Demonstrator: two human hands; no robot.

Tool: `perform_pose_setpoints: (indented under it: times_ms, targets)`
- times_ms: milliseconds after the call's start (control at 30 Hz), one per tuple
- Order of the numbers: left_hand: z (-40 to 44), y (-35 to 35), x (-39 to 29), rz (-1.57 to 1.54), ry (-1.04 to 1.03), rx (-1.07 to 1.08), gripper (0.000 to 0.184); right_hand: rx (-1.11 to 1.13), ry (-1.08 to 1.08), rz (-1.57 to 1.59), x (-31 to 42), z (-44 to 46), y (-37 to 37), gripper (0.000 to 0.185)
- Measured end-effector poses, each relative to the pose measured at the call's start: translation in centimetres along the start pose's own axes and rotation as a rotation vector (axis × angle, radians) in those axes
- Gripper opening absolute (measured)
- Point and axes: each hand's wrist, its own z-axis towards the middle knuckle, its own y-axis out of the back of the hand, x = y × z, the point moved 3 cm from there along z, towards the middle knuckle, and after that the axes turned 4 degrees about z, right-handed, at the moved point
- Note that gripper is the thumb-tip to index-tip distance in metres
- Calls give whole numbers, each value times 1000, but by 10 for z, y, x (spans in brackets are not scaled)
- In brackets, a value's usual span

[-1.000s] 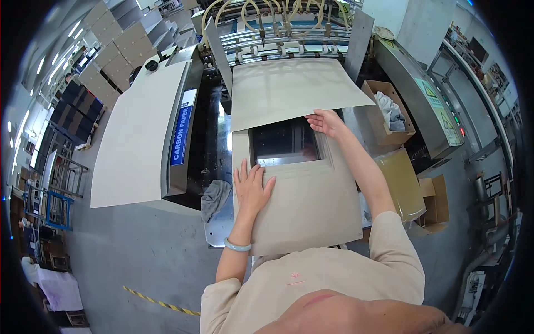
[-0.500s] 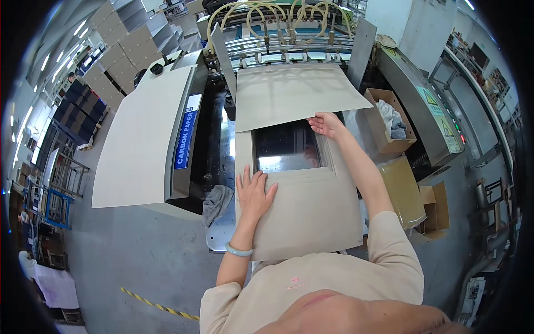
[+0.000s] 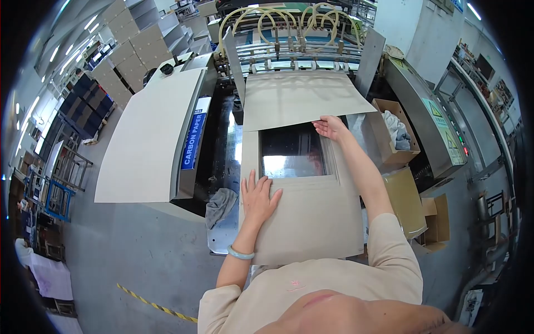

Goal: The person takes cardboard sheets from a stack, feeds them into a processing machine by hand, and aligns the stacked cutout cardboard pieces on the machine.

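My left hand (image 3: 260,200) lies flat with fingers spread on a grey-beige cardboard sheet (image 3: 311,222), beside the lower left corner of its rectangular cutout. Through the cutout shows a dark, glossy surface (image 3: 292,150) with a bright reflection. My right hand (image 3: 332,128) has its fingers bent at the near edge of a second cardboard sheet (image 3: 303,100), pinching that edge near its right end. This upper sheet overlaps the far part of the lower one, and its far edge lies by the machine's rollers (image 3: 300,65).
A large pale sheet (image 3: 150,139) covers the left side table, beside a blue carbon paper box (image 3: 194,136). A grey rag (image 3: 221,207) lies near my left forearm. At right stand an open carton (image 3: 414,150) with cloths and a metal machine housing (image 3: 423,106).
The view has shifted slightly, so the scene sits a little lower and further right. Both hands keep nearly the same places on the sheets.
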Motion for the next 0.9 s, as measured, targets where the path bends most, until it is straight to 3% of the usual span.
perform_pose_setpoints:
  times_ms: [500, 767, 833, 900]
  targets:
    - [0, 0, -1, -40, 4, 16, 42, -7, -17, -14, -7, 0, 2, 32]
    - [1, -1, -2, 26, -15, 33, 40, 16, 277, -399, -4, -123, 23, 33]
    - [1, -5, 0, 30, -29, -8, 39, -43, 305, -453, -16, -148, 55, 33]
    - [-3, -6, 0, 12, -60, 29, 39, -246, 432, -739, -30, -172, 92, 31]
